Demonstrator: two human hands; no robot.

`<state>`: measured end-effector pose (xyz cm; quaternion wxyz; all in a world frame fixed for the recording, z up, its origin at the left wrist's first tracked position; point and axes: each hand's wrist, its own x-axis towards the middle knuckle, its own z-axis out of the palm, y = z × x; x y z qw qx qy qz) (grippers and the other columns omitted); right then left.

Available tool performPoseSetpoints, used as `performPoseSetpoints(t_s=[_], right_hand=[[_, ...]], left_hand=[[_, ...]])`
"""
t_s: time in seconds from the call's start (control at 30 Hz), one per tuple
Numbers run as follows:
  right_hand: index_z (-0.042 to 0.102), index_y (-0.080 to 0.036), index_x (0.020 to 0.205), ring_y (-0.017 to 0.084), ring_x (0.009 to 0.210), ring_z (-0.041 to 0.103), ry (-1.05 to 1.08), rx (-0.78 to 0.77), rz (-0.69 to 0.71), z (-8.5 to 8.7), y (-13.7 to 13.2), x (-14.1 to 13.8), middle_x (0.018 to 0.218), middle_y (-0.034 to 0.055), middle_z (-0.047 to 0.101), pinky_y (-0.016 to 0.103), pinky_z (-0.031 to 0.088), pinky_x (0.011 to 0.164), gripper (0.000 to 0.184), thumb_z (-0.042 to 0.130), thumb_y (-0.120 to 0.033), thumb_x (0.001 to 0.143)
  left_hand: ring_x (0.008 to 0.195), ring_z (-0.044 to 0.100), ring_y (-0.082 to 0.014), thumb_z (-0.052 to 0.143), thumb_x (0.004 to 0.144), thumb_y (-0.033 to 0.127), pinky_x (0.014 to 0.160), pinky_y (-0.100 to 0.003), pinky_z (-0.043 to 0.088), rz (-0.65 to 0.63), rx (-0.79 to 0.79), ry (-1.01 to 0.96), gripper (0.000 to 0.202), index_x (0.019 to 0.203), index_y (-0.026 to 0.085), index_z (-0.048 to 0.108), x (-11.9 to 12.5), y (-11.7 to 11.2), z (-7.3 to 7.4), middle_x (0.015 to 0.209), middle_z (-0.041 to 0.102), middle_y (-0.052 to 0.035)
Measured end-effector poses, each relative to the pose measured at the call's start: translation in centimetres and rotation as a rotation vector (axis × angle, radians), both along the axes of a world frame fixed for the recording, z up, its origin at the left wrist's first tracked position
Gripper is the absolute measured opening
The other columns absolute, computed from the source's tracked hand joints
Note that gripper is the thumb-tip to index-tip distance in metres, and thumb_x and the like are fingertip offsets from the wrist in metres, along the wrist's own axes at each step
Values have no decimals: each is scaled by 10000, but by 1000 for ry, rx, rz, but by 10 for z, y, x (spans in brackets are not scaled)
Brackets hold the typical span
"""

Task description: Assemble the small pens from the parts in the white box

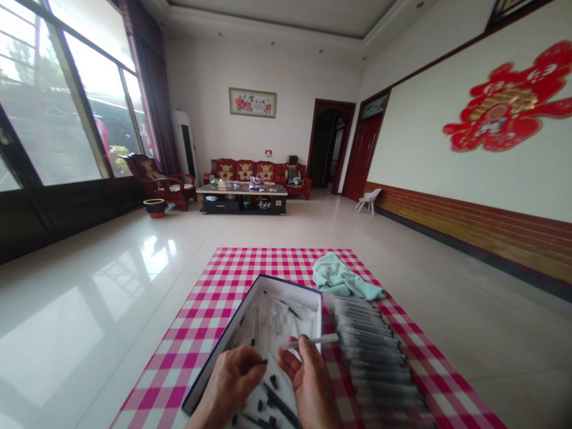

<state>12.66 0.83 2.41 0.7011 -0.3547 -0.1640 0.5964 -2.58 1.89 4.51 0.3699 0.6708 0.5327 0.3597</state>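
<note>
My left hand (230, 381) pinches a small black cap (264, 361) between thumb and fingers, above an open white-lined box (290, 284). My right hand (309, 381) holds a slim white pen barrel (313, 341) whose tip points right. Loose black caps and dark pen parts (274, 402) lie in the box beneath my hands, partly hidden by them. A long row of dark-and-white pens (370, 357) lies beside the box on the right. The box rests on a pink-and-white checked cloth (187, 351).
A crumpled mint-green towel (344, 277) lies on the cloth behind the pens. Glossy tiled floor surrounds the cloth. Farther off stand a low coffee table (241, 198), a red wooden sofa (245, 171), an armchair (161, 182) and a small white stool (369, 199).
</note>
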Motion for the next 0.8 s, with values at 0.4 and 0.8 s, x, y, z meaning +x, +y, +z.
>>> performPoseSetpoints(t_s=[0.4,0.8], right_hand=[[549,-186,957,198,721,674,-19,-13,-3,-1,-3,0,929,28,668,338,537,669,337,682,-406,739],[570,-176,916,195,705,658,-51,3,37,3,-5,-1,893,26,655,325,530,645,348,700,-426,713]], left_hand=[[521,475,-103,647,703,309,508,-187,377,-31,-45,-389,149,714,160,649,4,0,-4,554,548,34],[529,469,-94,622,745,300,509,-179,376,-63,-11,-402,144,746,159,650,11,2,-10,571,551,34]])
